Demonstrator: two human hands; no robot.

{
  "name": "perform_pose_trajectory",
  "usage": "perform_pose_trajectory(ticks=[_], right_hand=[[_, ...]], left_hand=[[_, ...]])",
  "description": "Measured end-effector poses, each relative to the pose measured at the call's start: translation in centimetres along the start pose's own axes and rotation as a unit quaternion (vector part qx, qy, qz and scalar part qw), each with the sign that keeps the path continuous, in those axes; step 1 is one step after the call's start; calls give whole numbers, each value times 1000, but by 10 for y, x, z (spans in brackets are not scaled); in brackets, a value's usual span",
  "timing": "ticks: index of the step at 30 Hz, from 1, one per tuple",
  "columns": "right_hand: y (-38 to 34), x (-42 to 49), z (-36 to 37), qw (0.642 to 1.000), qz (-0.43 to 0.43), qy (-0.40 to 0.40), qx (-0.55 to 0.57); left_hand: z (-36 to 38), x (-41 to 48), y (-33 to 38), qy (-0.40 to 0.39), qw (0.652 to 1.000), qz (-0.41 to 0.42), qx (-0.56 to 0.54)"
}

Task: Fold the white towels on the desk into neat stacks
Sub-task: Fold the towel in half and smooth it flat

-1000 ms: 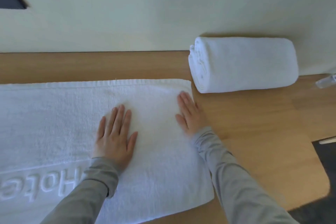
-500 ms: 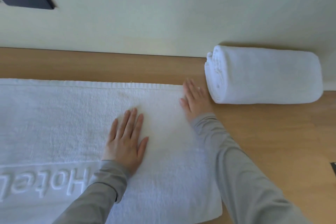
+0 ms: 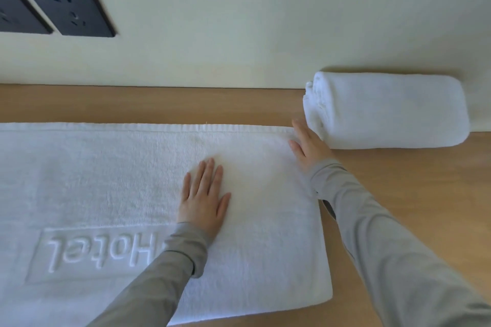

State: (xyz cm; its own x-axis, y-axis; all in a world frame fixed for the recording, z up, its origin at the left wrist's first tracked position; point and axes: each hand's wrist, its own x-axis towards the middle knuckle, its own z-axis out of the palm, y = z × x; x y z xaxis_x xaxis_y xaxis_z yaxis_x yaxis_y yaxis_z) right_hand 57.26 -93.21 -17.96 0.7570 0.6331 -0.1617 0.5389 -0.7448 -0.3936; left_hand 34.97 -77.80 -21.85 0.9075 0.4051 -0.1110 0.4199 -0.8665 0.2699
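A white towel [image 3: 101, 180] with raised "Hotel" lettering lies spread flat on the wooden desk [image 3: 414, 188], running off the left edge of view. My left hand [image 3: 203, 200] presses flat on it, fingers straight, near its right part. My right hand [image 3: 308, 146] rests with straight fingers on the towel's far right corner, close beside a rolled white towel [image 3: 388, 111] that lies against the wall at the right.
A pale wall [image 3: 239, 21] rises directly behind the desk. Two dark wall sockets [image 3: 66, 6] sit on it at the upper left. Bare wood shows to the right of the flat towel and along a strip behind it.
My right hand has slid along the towel's right edge toward the far corner, nearer the rolled towel. My left hand has stayed flat on the towel. The view has shifted left and up.
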Motion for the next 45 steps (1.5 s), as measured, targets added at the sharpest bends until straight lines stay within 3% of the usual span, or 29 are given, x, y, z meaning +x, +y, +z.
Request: perform_pose_trajectory(ticks=[3, 5, 7, 10, 15, 19, 24, 27, 33, 37, 40, 42, 45], right_hand=[[0, 17, -7, 1000, 3, -26, -8], [-1, 28, -6, 998, -7, -53, -28], [-2, 39, -6, 994, -26, -86, -62], [-2, 53, -14, 984, -51, -136, -106], [-7, 62, -27, 975, -29, -192, -111], [-17, 63, -39, 969, 12, -227, -97], [-22, 66, -52, 960, 28, -261, -93], [-23, 68, -58, 954, 8, -279, -112], [-19, 77, -70, 969, -46, -239, -40], [-19, 81, -73, 974, -71, -193, 92], [-31, 79, -79, 955, -93, -175, 220], [-46, 77, -86, 942, -121, -174, 261], [-75, 72, -97, 914, -140, -199, 325]], left_hand=[[-5, -12, 25, 71, 987, -63, -130], [-4, -32, 48, 151, 944, -178, -233], [-4, -55, 76, 219, 869, -324, -302], [-3, -84, 114, 271, 761, -499, -312], [-8, -107, 165, 240, 469, -746, -407], [5, -111, 196, 248, 296, -755, -530], [17, -105, 233, 204, 200, -698, -657], [20, -106, 246, 205, 183, -674, -686], [7, -117, 252, 231, 203, -631, -712], [-16, -128, 242, 256, 230, -608, -716], [-39, -135, 229, 294, 228, -608, -701], [-52, -141, 218, 347, 254, -596, -678], [-71, -148, 204, 385, 320, -523, -690]])
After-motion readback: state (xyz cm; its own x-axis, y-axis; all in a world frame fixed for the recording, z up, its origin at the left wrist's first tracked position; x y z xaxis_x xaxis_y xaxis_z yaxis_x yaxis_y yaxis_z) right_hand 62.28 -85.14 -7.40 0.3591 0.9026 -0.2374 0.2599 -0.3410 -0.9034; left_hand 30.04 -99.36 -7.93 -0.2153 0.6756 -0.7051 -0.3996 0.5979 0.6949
